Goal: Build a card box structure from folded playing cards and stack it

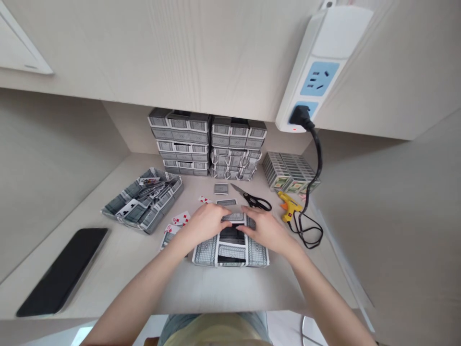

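Observation:
A box built from grey-backed playing cards (206, 250) lies in front of me, with a dark opening in the middle of its top. My left hand (211, 222) rests on its far left part, thumb and forefinger bent around a card at the far edge. From the other side, my right hand (264, 228) grips the same far part, its thumb reaching over the opening. Fingertips of both hands nearly meet there, and what lies under them is partly hidden. Scissors (252, 198) with black handles lie just beyond the box, beside a single face-down card (221, 188).
Several stacked card boxes (183, 137) stand at the back. An open card tray (146, 226) with loose cards is left, near a black phone (63, 271). To the right are a yellow glue gun (289, 206), its cord, and packed decks (290, 170) under a power strip (320, 62).

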Motion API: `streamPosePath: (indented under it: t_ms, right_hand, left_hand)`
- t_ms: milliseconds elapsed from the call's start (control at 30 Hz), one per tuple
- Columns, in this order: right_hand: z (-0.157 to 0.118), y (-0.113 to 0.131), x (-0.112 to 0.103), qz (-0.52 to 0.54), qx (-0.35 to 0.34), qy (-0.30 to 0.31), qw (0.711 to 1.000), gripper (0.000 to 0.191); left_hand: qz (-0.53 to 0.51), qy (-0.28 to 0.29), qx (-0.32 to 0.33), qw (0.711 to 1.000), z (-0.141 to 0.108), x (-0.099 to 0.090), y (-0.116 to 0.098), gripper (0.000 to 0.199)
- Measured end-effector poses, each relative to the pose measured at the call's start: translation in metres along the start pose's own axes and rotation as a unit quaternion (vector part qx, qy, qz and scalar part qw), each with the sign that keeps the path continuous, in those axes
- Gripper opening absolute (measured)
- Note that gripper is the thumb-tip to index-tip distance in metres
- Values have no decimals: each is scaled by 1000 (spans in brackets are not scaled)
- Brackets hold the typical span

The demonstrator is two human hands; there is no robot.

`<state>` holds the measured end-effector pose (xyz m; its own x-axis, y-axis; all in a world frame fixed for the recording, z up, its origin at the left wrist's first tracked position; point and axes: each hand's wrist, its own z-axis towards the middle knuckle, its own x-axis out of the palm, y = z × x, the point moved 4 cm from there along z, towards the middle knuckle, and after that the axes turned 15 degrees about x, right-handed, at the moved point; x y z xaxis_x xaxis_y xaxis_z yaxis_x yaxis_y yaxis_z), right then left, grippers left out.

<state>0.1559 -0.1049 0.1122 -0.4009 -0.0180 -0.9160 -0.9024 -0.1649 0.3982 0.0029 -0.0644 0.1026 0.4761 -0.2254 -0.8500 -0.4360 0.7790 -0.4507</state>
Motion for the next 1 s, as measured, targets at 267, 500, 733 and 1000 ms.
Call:
streamPosePath:
  t_ms: [267, 500, 733, 1000]
  right_hand:
    - [-7, -14, 13, 53, 2, -40, 998, 49]
    - [1, -26, 18, 206, 38, -47, 977, 28]
    - [12, -47, 31, 401, 196, 11, 895, 33]
    - [11, -58, 51, 567, 283, 95, 768, 37]
  left_hand:
    - [17, -26, 8, 999, -7, 3, 2, 27]
    - [15, -24, -6, 1000, -6, 4, 0, 30]
    - [24, 8, 7, 1000, 3, 7, -9, 32]
    - [3, -14, 25, 1000, 0, 11, -5, 32]
